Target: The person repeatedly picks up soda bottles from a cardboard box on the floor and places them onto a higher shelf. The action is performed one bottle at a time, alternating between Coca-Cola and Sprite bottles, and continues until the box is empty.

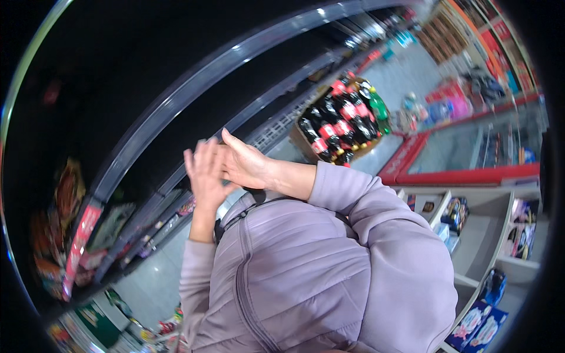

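My left hand (205, 176) is raised in front of my chest, its fingers spread and blurred. Close against it, my right hand (248, 164) has its thumb pointing up, and its fingers are partly hidden behind the left one. I see no object held in either hand; whether the palms touch is unclear. Both arms wear the lilac sleeves of a padded jacket (304, 264). Beyond the hands run the grey edges of dark shelves (176, 103). To the right of the hands, a cardboard box (309, 143) on the floor holds several dark soda bottles (344, 119) and green bottles (377, 106).
A red-framed glass-topped case (463, 174) stands at the right. Below it, white shelf compartments (481, 234) hold packaged goods. Plastic bags (450, 103) and stacked brown cartons (441, 37) lie farther back. Packaged goods (66, 189) fill the shelf at the left; more are at the lower left.
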A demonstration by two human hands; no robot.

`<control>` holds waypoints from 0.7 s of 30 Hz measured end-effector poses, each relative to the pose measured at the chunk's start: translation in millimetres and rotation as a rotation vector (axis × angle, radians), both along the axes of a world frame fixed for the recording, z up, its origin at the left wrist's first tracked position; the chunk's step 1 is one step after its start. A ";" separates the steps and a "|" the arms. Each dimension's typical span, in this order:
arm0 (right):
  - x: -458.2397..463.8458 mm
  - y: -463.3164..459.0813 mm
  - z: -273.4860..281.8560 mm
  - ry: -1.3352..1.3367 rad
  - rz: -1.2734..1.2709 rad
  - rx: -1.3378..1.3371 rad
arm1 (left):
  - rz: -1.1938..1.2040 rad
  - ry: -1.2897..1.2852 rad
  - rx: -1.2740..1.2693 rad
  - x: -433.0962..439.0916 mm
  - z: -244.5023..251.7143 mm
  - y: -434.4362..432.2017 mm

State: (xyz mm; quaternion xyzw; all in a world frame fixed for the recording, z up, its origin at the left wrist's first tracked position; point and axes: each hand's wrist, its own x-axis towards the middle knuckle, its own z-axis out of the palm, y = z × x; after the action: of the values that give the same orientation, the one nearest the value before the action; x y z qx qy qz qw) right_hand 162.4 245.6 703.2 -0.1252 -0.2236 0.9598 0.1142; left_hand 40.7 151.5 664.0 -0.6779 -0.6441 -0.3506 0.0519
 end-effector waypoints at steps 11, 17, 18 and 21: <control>247.5 148.7 -101.7 -1.244 -0.593 1.687 | -0.054 -0.468 -0.549 88.3 -40.3 89.9; 314.0 198.0 -151.6 -1.811 -0.216 1.606 | -0.209 -0.534 -0.652 131.9 -41.2 134.6; 315.0 200.2 -157.5 -1.821 -0.183 1.588 | -0.224 -0.539 -0.654 136.2 -41.3 138.9; 316.0 205.2 -170.4 -1.821 -0.193 1.515 | -0.239 -0.582 -0.661 146.9 -41.6 149.2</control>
State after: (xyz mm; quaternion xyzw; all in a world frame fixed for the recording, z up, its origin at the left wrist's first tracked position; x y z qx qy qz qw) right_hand 478.3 450.8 532.8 -0.6782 -0.7229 0.1283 0.0301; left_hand 187.6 300.7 622.5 -0.6009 -0.6265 -0.3055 -0.3912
